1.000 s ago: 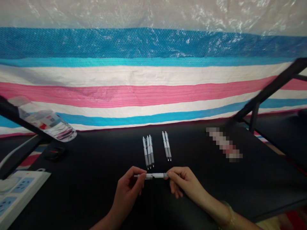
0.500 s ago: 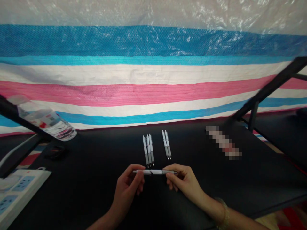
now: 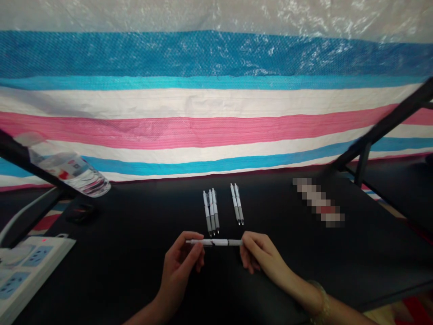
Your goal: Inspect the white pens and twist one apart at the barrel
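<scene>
A white pen with a grey grip (image 3: 219, 242) lies level between my two hands, just above the black table. My left hand (image 3: 186, 259) pinches its left end between thumb and fingers. At the other end, the fingers of my right hand (image 3: 257, 253) are closed round the tip, which they hide. Beyond the held pen, three similar pens (image 3: 211, 212) lie side by side on the table. Two more pens (image 3: 237, 204) lie together to their right.
A tilted clear bottle (image 3: 89, 177) stands at the back left, near a small black object (image 3: 80, 213). A white power strip (image 3: 32, 266) is at the left edge. A pixelated item (image 3: 318, 201) lies at the right. Striped sheeting (image 3: 209, 131) hangs behind the black table (image 3: 135, 216).
My right hand has slid slightly right along the pen, and its fingers now cover the tip that showed before. My left hand has kept its pinch. The view has shifted slightly.
</scene>
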`<state>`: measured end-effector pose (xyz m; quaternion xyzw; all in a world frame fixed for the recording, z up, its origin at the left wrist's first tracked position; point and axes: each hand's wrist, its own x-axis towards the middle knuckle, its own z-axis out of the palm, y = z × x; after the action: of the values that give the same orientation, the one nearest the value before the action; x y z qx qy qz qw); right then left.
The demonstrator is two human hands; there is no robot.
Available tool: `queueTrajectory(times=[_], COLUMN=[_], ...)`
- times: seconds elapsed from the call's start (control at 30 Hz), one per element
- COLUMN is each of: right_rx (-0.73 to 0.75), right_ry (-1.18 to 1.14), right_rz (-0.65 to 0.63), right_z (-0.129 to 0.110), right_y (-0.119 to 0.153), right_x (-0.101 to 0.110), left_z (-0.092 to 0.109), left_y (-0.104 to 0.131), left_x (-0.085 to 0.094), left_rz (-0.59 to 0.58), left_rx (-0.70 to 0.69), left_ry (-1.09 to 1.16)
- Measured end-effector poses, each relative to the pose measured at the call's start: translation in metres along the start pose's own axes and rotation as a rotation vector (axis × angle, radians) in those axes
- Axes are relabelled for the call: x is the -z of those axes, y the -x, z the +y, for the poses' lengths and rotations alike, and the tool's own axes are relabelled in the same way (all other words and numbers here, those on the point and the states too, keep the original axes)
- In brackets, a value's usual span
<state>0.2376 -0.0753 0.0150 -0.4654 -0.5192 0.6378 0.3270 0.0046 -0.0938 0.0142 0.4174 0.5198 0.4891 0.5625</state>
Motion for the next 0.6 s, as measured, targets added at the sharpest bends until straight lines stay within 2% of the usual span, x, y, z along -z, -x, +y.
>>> queueTrajectory(times=[0.17, 0.3, 0.43, 0.6], right_rx=[0.066, 0.033, 0.048, 0.033], right_ry=[0.042, 0.054, -0.006, -0.015], right_rz=[0.093, 0.038, 0.065, 0.029], right_z=[-0.0031, -0.0052, -0.0027, 0.0022], right_y=[0.0008, 0.0013, 0.0001, -0.0017], right_x=[0.0004, 0.0011, 0.0023, 0.003], left_z=[-0.0029, -0.0023, -0.0024, -0.0044], left_y=[0.0015, 0.0028, 0.0036, 0.0029], left_x=[0.001, 0.0007, -0.0003, -0.0003], left_rz=[0.012, 0.022, 0.035, 0.033], left_rx=[0.0, 0.006, 0.017, 0.027], left_ry=[0.031, 0.059, 0.075, 0.1])
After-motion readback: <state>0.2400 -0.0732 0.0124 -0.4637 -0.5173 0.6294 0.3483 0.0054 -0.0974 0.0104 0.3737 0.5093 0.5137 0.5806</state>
